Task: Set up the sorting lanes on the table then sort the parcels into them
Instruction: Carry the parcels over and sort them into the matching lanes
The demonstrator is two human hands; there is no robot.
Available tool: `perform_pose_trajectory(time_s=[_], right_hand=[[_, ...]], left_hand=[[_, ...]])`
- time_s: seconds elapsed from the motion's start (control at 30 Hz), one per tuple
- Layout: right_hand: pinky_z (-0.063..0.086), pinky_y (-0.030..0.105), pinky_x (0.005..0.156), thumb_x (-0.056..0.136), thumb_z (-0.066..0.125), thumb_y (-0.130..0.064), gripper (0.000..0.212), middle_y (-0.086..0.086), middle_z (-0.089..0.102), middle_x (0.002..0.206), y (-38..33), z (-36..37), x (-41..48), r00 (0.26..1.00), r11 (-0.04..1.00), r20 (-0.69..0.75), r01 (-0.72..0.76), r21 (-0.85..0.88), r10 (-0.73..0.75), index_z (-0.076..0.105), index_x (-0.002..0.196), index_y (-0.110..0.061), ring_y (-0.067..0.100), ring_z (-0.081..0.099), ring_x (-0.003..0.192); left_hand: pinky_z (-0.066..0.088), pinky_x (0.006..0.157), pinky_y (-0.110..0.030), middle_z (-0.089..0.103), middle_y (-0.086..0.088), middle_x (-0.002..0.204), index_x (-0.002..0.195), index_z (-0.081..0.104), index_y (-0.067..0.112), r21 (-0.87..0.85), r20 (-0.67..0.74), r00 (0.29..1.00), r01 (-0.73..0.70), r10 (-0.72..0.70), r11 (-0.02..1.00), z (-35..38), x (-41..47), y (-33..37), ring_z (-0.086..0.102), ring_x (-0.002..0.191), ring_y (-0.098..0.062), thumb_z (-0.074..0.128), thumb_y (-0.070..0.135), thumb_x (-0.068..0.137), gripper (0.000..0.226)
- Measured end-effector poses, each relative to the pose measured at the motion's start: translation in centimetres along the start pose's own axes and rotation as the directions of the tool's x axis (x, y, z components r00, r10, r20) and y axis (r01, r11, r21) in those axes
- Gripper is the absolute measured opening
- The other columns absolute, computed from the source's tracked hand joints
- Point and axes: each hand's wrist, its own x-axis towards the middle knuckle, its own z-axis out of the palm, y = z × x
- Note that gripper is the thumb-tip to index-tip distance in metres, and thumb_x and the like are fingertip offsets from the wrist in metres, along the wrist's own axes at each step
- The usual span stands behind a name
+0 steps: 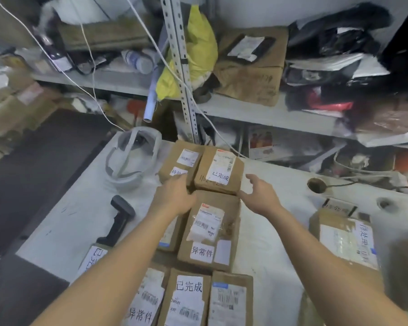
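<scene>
Several brown cardboard parcels with white labels lie in a cluster on the white table. At the far end sit two side by side: a left parcel and a right parcel with a large white label. My left hand rests against the near edge of the left one, fingers curled at its corner. My right hand hovers open just right of the right parcel, fingers spread. A longer parcel lies between my forearms. Three more parcels lie nearest me.
A black barcode scanner lies left of the parcels. A white headset sits at the table's far left corner. A larger labelled box stands at the right. Cluttered metal shelves rise behind the table. A cable hole is at the right.
</scene>
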Motion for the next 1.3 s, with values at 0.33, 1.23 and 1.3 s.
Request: perform_pose_trajectory(time_s=[0.33,1.23,1.3], right_hand=[[0.058,0.036,0.088,0.066,0.067,-0.061,0.078,-0.005,0.071,0.115,-1.4,5.2,4.9,0.958,0.895,-0.018,-0.262,0.362,0.287,0.058,0.135,-0.028,0.014,0.066,0.108],[0.058,0.032,0.086,0.075,0.076,-0.024,0.057,-0.025,0.070,0.099,1.3,-7.6,-10.1,0.785,0.797,-0.545,0.112,0.594,0.296,0.064,0.129,-0.039,0.002,0.069,0.092],[0.059,0.034,0.084,0.075,0.077,-0.026,0.054,-0.026,0.071,0.096,2.9,-9.9,-13.9,0.774,0.810,-0.575,0.144,0.568,0.265,0.066,0.125,-0.041,0.000,0.069,0.089]], left_hand=[[0.050,0.093,-0.043,0.062,-0.002,0.116,0.119,0.054,0.017,-0.453,0.115,0.986,-0.056,0.121,0.890,5.6,10.0,-0.9,0.056,0.109,-0.022,0.075,0.041,0.077,0.052],[0.046,0.104,-0.037,0.047,0.013,0.129,0.144,0.041,0.036,-0.802,-0.173,0.915,-0.346,0.365,0.488,-1.3,-2.0,13.1,0.052,0.116,-0.006,0.075,0.022,0.081,0.073],[0.047,0.102,-0.037,0.049,0.013,0.126,0.141,0.042,0.039,-0.800,-0.211,0.909,-0.372,0.360,0.470,-1.2,-5.9,15.8,0.053,0.115,-0.006,0.075,0.024,0.080,0.071]])
